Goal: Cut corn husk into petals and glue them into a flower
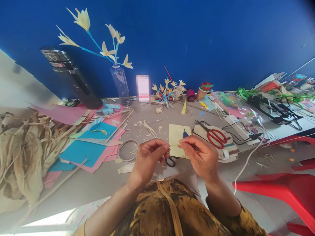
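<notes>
Both hands are raised over the table's front edge, fingertips pinched together. Between them runs a thin pale yellow-green strand [174,145], one end in my left hand [151,155] and the other in my right hand [201,155]. Under the strand lies a square of yellow paper [175,131]. A dark blue pointed tip [185,133] shows on it, partly hidden behind my right hand. Close to my left fingers is a black loop-shaped handle [170,162]; the rest of it is hidden. Red-handled scissors [216,137] rest on a cloth beyond my right hand.
Dried husks [22,157], blue paper [86,144] and pink paper lie at left, with a ring [128,150] nearby. Behind stand a black flask [73,78], a plastic bottle [120,85] of pale flowers and a phone [142,88]. A power strip [238,127] and red chair [283,186] are right.
</notes>
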Demonstrator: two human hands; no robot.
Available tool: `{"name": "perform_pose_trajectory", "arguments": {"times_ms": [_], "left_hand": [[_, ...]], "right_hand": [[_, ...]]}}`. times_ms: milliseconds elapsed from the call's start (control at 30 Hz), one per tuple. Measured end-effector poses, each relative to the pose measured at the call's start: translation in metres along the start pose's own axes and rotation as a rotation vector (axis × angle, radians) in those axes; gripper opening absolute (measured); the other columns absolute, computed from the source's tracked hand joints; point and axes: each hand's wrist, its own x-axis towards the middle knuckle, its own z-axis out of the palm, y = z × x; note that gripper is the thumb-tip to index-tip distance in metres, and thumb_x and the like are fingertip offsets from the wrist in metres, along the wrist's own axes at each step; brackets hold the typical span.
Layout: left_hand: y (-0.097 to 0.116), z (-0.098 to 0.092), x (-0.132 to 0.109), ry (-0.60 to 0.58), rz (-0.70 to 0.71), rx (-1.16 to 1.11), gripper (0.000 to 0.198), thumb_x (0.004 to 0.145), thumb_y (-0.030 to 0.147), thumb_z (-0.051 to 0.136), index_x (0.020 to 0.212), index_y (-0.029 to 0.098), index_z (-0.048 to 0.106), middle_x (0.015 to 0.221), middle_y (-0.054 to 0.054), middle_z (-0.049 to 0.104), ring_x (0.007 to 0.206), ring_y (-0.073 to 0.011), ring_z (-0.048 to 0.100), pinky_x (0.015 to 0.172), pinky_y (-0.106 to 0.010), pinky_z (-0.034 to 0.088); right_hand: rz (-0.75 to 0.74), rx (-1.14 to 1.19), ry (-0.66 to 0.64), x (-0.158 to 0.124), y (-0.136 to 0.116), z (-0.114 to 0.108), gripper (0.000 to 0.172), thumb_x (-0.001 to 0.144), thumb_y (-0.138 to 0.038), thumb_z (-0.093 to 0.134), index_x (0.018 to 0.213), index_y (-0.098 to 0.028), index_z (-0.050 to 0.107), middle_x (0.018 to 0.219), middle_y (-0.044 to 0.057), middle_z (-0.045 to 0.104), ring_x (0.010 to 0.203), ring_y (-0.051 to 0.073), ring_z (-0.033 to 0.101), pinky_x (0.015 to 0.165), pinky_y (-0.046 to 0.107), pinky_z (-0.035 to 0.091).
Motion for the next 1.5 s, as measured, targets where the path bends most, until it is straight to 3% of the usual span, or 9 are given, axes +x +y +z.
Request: {"name": "perform_pose_trajectory", "arguments": {"times_ms": [200,333,533,867,1300,1500], "left_hand": [[-0.0003,-0.0018,0.0004,-0.104,-0.173,-0.212,0.023,0.072,0.035,0.077,0.075,0.012,0.073,0.070,-0.006,0.069,0.055,-0.0122,0.060,0.040,-0.018,0.042],[0.0021,-0.0015,-0.0005,-0.152,-0.250,-0.272,0.025,0.067,0.032,0.082,0.068,0.011,0.069,0.065,-0.005,0.067,0.048,-0.0098,0.057,0.036,-0.017,0.041],[-0.0001,-0.0001,0.0013,-0.194,-0.234,-0.277,0.025,0.066,0.029,0.086,0.072,0.011,0.070,0.065,-0.003,0.066,0.047,-0.0082,0.055,0.035,-0.016,0.042],[0.0018,-0.0012,0.0015,-0.233,-0.216,-0.266,0.027,0.072,0.033,0.082,0.074,0.010,0.069,0.073,-0.008,0.072,0.055,-0.0126,0.063,0.036,-0.018,0.048],[0.0008,0.0001,0.0027,-0.161,-0.193,-0.264,0.026,0.065,0.023,0.086,0.074,0.013,0.064,0.068,-0.005,0.071,0.051,-0.0118,0.061,0.037,-0.018,0.046],[0.0019,0.0036,-0.0030,-0.018,0.015,-0.070,0.018,0.072,0.022,0.080,0.073,0.014,0.064,0.059,-0.001,0.067,0.052,-0.0087,0.059,0.050,-0.018,0.048]], "right_hand": [[0.038,0.058,0.005,-0.0049,0.0038,0.0002,0.006,0.093,-0.023,0.065,0.089,-0.024,0.070,0.076,-0.002,0.069,0.061,0.011,0.060,0.059,0.022,0.050],[0.035,0.065,0.003,-0.0053,0.0044,-0.0005,0.007,0.093,-0.024,0.066,0.089,-0.024,0.071,0.076,-0.002,0.068,0.058,0.011,0.059,0.058,0.022,0.050],[0.065,0.055,0.006,-0.0037,0.0040,-0.0028,0.010,0.093,-0.027,0.065,0.087,-0.023,0.071,0.071,-0.002,0.068,0.051,0.010,0.054,0.051,0.022,0.046],[0.010,-0.017,-0.014,0.0005,0.0021,-0.0059,0.012,0.094,-0.027,0.064,0.084,-0.022,0.070,0.070,-0.002,0.068,0.058,0.012,0.060,0.057,0.023,0.049],[-0.001,-0.020,-0.062,-0.0020,0.0036,-0.0064,0.011,0.094,-0.027,0.063,0.087,-0.023,0.070,0.077,0.000,0.069,0.062,0.013,0.060,0.060,0.024,0.050],[0.096,0.066,0.016,-0.0066,0.0064,-0.0034,0.011,0.095,-0.026,0.061,0.093,-0.022,0.071,0.075,0.000,0.069,0.055,0.011,0.056,0.054,0.023,0.047]]}}
